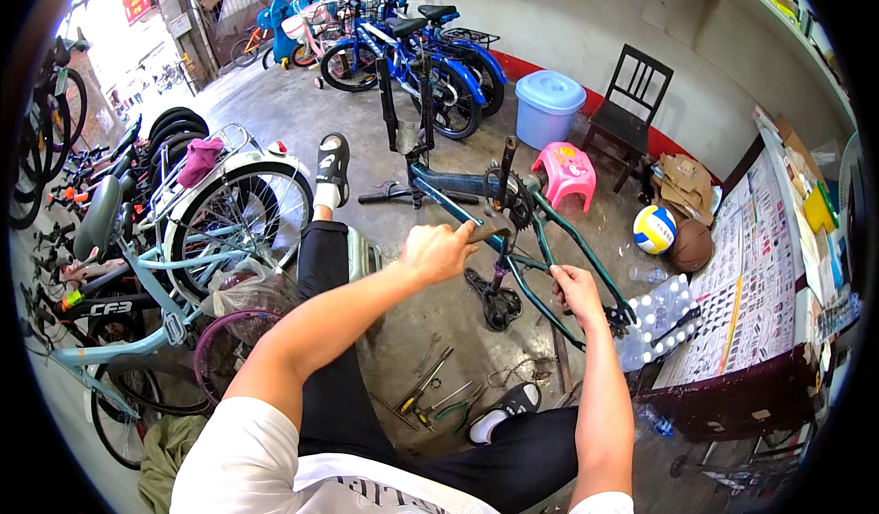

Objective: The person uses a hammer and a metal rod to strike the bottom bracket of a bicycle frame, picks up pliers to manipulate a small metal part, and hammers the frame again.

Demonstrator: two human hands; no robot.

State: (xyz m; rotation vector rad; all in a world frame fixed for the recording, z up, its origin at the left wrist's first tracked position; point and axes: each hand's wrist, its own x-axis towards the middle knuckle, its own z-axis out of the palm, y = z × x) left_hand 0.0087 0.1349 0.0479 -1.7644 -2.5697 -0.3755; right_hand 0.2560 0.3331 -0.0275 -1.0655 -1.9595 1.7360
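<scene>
I have the bicycle frame (453,182) upside down, centre of view, just ahead of the wearer's legs: fork (388,102) pointing up, black saddle (496,307) down by the floor, handlebar (375,197) low on the far side. Left hand (438,254): I've got it clenched on a brown tool (478,232) beside the chainring (522,205); exact kind unclear. Right hand (577,292): I have it grasping a green rear tube of the frame, fingers curled, nearer the body than the chainring. On the floor between the feet I see loose hand tools, incl. screwdriver (409,402) and green-handled pliers (453,409). Right side: pink stool (565,175), lidded blue bucket (548,119), volleyball (654,229) touching basketball (691,246), bottle pack (656,320). Left side: pale-blue bicycle (165,285). Blue bicycles parked at back.
</scene>
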